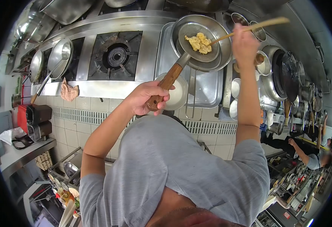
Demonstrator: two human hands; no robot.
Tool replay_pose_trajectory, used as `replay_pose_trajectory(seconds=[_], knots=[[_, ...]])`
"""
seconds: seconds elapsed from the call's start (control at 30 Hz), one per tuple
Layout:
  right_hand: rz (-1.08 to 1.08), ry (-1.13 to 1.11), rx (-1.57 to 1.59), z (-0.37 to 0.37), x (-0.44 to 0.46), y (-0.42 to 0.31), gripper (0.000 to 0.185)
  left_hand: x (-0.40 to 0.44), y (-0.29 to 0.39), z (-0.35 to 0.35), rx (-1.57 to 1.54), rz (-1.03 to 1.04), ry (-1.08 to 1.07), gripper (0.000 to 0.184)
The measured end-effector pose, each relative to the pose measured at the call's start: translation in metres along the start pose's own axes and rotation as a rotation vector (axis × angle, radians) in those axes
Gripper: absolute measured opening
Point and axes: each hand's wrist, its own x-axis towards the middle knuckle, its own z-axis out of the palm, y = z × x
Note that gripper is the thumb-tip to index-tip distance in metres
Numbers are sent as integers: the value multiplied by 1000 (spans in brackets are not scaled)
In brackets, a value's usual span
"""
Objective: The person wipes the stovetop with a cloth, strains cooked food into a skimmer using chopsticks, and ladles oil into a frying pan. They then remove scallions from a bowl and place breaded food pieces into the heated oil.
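Note:
My left hand point(152, 99) is wrapped around the wooden handle point(169, 80) of a small frying pan point(208, 57). Cooked yellow egg point(199, 43) lies in lumps in the pan. The pan is held over a wider metal pan point(225, 60); whether they touch I cannot tell. In my closed right hand point(245, 47) is a long, thin wooden utensil point(270, 23), its narrow tip at the egg. A white bowl point(179, 94) sits below the pan, partly covered by the handle. Beside it hangs a wire-handled metal tool point(191, 90).
A metal tray point(211, 94) lies under the pans. To the left is a gas burner point(116, 56), with a ladle point(65, 55) resting in a wok point(60, 62) and a crumpled cloth point(69, 90) on the stove edge. Metal pots point(263, 63) stand at right. Another person point(306, 153) is at far right.

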Motion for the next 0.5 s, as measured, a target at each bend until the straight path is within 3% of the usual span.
replay_pose_trajectory(seconds=[0.03, 0.07, 0.13, 0.2, 0.23, 0.33, 0.37, 0.43, 0.5], knots=[[-116, -204, -256, 26, -17, 27, 34, 0, -2, 1, 13, -10, 12, 51], [-2, -58, 5, 38, -29, 22, 35, 0, -3, 3, 26, -20, 24, 51], [-53, -19, -33, 18, -12, 9, 34, 1, 1, 2, 32, -11, 32, 51], [94, -33, 13, -10, 3, -5, 35, 0, 1, 2, 7, -29, 19, 51], [70, 18, 23, -25, 11, -15, 35, -2, 3, 3, 1, -25, 16, 50], [-189, -142, -329, 6, -1, 12, 35, -1, 2, 2, 13, -16, 12, 50], [6, -206, -165, 36, -20, 25, 34, 0, -1, 2, 16, -24, 3, 49], [-103, -31, -49, 39, -16, 15, 32, 2, -1, 1, 20, -12, -10, 49], [-81, -16, -47, 10, -6, -1, 31, -1, -1, 1, 8, -18, 0, 50]])
